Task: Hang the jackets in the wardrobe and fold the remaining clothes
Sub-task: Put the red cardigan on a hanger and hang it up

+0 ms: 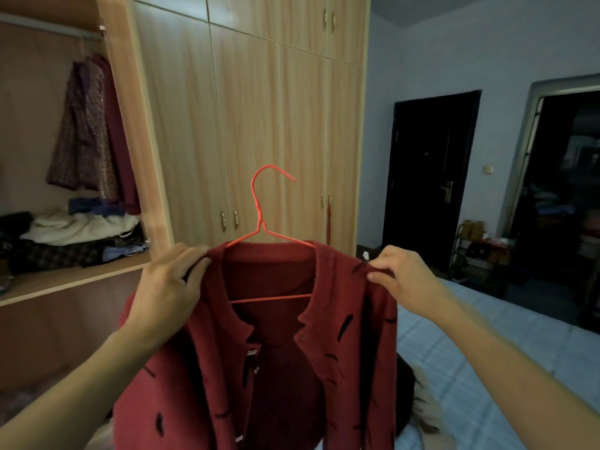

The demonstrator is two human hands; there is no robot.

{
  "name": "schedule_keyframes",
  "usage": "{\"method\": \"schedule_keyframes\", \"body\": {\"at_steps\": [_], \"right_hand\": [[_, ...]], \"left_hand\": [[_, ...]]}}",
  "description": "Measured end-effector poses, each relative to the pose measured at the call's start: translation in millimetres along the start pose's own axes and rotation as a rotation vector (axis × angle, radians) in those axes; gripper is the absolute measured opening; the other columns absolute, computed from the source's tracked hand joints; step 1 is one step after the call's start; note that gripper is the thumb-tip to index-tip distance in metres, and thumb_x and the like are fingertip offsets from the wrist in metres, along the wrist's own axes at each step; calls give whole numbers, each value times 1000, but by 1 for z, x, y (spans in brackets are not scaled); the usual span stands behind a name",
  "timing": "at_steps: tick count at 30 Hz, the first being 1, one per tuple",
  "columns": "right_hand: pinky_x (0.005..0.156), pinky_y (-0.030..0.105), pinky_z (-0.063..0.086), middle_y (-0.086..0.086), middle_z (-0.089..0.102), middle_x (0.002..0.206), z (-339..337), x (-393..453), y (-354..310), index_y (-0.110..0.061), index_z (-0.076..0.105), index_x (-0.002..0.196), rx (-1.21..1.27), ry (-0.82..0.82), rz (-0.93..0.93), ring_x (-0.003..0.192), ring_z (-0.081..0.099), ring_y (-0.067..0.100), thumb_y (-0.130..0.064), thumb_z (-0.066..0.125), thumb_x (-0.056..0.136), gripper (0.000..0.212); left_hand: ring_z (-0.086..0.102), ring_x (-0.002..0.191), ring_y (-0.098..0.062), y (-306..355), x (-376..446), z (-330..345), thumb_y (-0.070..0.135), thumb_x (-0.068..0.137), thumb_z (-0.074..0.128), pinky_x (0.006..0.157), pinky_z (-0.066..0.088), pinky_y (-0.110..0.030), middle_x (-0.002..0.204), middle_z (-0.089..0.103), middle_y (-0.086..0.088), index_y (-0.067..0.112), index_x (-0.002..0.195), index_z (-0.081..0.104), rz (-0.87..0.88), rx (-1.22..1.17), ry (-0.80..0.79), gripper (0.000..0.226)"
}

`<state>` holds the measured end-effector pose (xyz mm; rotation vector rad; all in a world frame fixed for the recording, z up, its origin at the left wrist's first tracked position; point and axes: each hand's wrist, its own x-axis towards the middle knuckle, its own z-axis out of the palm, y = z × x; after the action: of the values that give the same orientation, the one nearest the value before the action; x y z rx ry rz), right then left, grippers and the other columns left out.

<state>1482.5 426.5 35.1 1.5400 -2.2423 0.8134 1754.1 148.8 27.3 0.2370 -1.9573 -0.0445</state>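
A dark red jacket (276,368) with black dashes hangs in front of me on a red wire hanger (261,219), whose hook points up and to the right. My left hand (168,287) grips the jacket's left shoulder. My right hand (402,277) pinches the right shoulder between thumb and fingers. The open wardrobe bay (42,157) is at the left, with its rail (48,29) near the top and two dark garments (91,131) hanging from it.
A heap of folded and loose clothes (71,235) lies on the wardrobe shelf (65,277). Closed wooden wardrobe doors (259,125) stand straight ahead. A bed with a light blue cover (470,352) is at the right, with dark clothing (412,394) on it. Two dark doorways are beyond.
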Motion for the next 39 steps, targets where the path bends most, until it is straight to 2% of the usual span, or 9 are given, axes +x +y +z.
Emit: {"method": "schedule_keyframes", "body": {"at_steps": [4, 9, 11, 16, 20, 23, 26, 33, 39], "right_hand": [[65, 21, 47, -6, 64, 71, -11, -3, -8, -24, 77, 76, 130, -101, 43, 66, 60, 6, -21, 82, 79, 6], [61, 24, 56, -4, 73, 69, -10, 5, -32, -29, 76, 69, 321, -189, 58, 64, 69, 14, -17, 86, 73, 17], [59, 25, 55, -4, 73, 69, -7, 11, -42, -31, 75, 67, 361, -231, 36, 62, 68, 13, -16, 85, 74, 19], [71, 25, 53, 2, 75, 75, 12, 31, -74, -23, 78, 75, 493, -274, 24, 72, 69, 15, -24, 83, 74, 5], [75, 46, 53, 11, 74, 75, 35, 56, -116, -13, 77, 75, 543, -187, 27, 72, 66, 26, -16, 83, 75, 6], [69, 36, 53, 0, 72, 69, 60, 78, -161, -13, 77, 73, 403, -81, -57, 68, 67, 16, -12, 85, 74, 8], [66, 31, 48, -11, 64, 69, 85, 97, -212, -21, 73, 70, 152, -1, -156, 66, 61, 8, -21, 84, 76, 12], [66, 27, 34, -8, 59, 75, 141, 128, -317, -20, 72, 78, -238, 109, -303, 75, 61, 18, -33, 72, 86, 15], [70, 35, 41, -6, 59, 72, 192, 136, -392, -17, 73, 78, -123, 172, -412, 66, 58, 19, -26, 74, 86, 12]], "left_hand": [[66, 83, -24, -3, -21, -15, 20, 93, 58, 78, 51, -37, 91, 68, -5, 6, 106, 72, -28, 37, -21, 24], [64, 92, -18, -11, -42, -42, 18, 94, 57, 89, 46, -20, 100, 70, -6, 5, 106, 71, -33, 76, -6, 23], [65, 91, -18, -20, -48, -54, 18, 94, 57, 89, 46, -21, 100, 70, -6, 3, 106, 72, -40, 93, 7, 24], [63, 91, -16, -50, -62, -87, 22, 96, 54, 87, 46, -22, 100, 68, -3, 5, 107, 71, -35, 118, 31, 27], [64, 92, -17, -85, -70, -124, 26, 98, 51, 84, 49, -28, 101, 65, 5, 13, 108, 68, -28, 143, 40, 24], [64, 93, -15, -115, -78, -156, 28, 99, 50, 83, 50, -29, 101, 60, 14, 16, 109, 67, -10, 155, 60, 23], [65, 92, -20, -147, -88, -187, 27, 98, 50, 83, 51, -34, 101, 64, 5, 11, 109, 68, -28, 203, 93, 26], [63, 85, -20, -201, -107, -247, 21, 97, 51, 78, 50, -33, 93, 63, 0, 8, 105, 68, -44, 257, 100, 23], [57, 73, -20, -220, -122, -269, 16, 98, 52, 58, 51, -41, 82, 54, 2, 9, 97, 66, -65, 329, -12, 17]]}}
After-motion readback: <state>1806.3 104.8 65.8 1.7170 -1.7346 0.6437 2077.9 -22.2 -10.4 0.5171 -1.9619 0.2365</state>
